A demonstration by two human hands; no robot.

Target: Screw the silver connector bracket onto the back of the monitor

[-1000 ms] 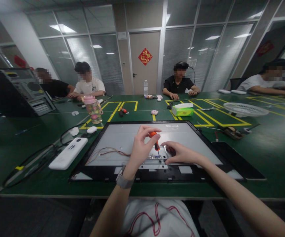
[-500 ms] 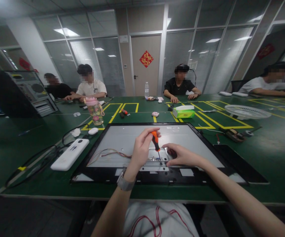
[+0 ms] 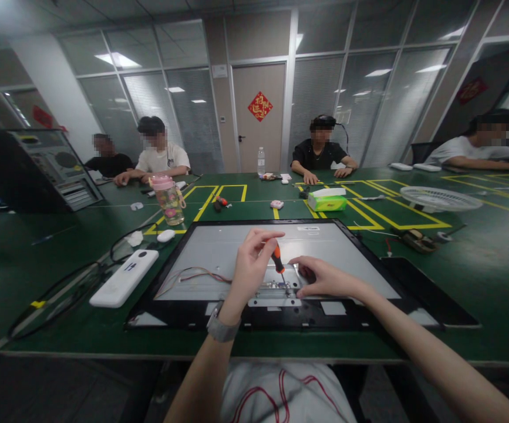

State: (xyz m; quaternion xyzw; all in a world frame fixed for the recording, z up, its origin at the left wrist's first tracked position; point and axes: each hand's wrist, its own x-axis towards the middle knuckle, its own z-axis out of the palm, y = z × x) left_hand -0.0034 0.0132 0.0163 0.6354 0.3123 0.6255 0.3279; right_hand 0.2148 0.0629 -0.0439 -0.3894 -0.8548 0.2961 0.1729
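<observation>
1. I see my left hand (image 3: 250, 265) closed on the orange screwdriver (image 3: 276, 257), thumb and fingertips pinching its handle
2. The screwdriver stands nearly upright, tip down on the metal bracket (image 3: 272, 289) near the monitor panel's (image 3: 219, 247) lower edge
3. My right hand (image 3: 324, 277) lies loosely spread, gripping nothing, fingertips resting on the panel just beside the tip
4. The panel lies flat on the green table (image 3: 478, 264)

Bare forearms (image 3: 417, 346) at lower centre and lower right, grey-banded wristwatch (image 3: 221, 326) beneath the left hand (image 3: 250, 265), white shirt (image 3: 280, 392) with looping red line print at bottom centre.
</observation>
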